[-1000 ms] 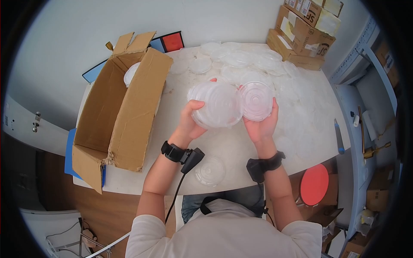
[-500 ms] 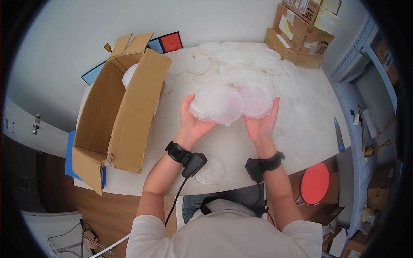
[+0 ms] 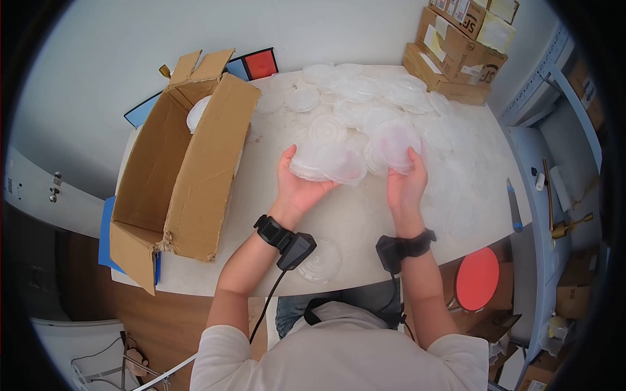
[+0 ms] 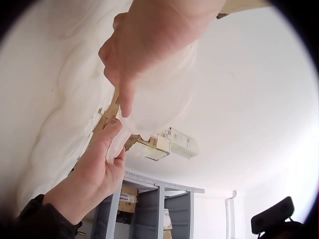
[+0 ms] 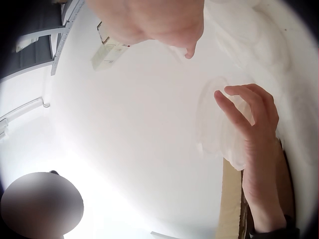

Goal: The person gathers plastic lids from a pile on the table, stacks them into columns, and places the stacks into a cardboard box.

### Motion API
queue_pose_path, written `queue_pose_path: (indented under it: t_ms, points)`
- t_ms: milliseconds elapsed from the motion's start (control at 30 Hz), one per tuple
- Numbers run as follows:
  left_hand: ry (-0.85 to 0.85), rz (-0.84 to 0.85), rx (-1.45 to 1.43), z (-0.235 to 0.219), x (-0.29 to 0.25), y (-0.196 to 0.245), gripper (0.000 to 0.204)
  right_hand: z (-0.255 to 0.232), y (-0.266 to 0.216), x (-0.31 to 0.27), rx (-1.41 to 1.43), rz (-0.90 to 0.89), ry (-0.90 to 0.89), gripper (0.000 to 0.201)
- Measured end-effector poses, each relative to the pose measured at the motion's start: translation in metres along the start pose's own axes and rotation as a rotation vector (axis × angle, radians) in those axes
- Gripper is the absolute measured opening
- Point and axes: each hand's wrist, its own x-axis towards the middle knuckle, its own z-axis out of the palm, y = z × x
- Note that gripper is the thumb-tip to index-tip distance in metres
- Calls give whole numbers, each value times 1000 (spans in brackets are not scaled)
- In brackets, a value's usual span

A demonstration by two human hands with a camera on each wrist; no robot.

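Observation:
My left hand (image 3: 300, 190) holds a loose stack of clear round plastic lids (image 3: 318, 160), thumb at the left edge and palm below. In the right wrist view the left hand's fingers (image 5: 256, 102) curl around these lids (image 5: 212, 117). To the right, my right hand (image 3: 408, 186) grips a smaller bunch of clear lids (image 3: 395, 140), its thumb over the near edge. Both bunches are tilted, close side by side above the table. A single lid (image 3: 328, 130) lies just behind them, and another lid (image 3: 318, 262) lies near the front edge.
A long open cardboard box (image 3: 212, 163) stands at the left with a white round lid (image 3: 197, 114) inside. Many clear lids (image 3: 358, 91) spread over the back and right of the table. Stacked cartons (image 3: 456, 58) stand back right; a blue-handled tool (image 3: 514, 208) lies at the right edge.
My right hand has shifted slightly right with its lids, its thumb now over them. The left-hand stack has tilted and come lower, its thumb now at the edge. The lid behind has come into view.

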Motion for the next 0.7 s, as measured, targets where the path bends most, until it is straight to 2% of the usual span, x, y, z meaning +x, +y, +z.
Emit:
queue_pose_path:
  t_ms: [33, 100, 133, 200, 333, 400, 433, 500, 633, 700]
  points:
    - [0, 0, -1, 3, 0, -2, 68, 2, 0, -1, -1, 0, 0, 41]
    - [35, 10, -82, 8, 0, -4, 71, 7, 2, -6, 63, 205, -61, 43]
    - [35, 9, -81, 10, -1, -4, 71, 7, 3, -8, 63, 205, -61, 43]
    - [19, 4, -96, 13, -3, -3, 70, 7, 6, -12, -96, 336, -205, 44]
    - [19, 1, -8, 14, -6, 0, 68, 13, 7, -18, -206, 287, -222, 43]
    - [-42, 2, 382, 10, -6, 1, 65, 9, 10, -16, -421, 202, -297, 44]
    - [-42, 2, 381, 11, -7, -1, 65, 9, 10, -16, -421, 202, -297, 44]
    - [1, 101, 626, 17, -7, -6, 62, 11, 10, -17, -465, 209, -318, 45]
    - [-15, 97, 685, 20, -8, -3, 62, 15, 10, -21, -492, 185, -317, 43]
    - [-17, 78, 553, 18, -6, 2, 62, 17, 10, -24, -492, 134, -342, 39]
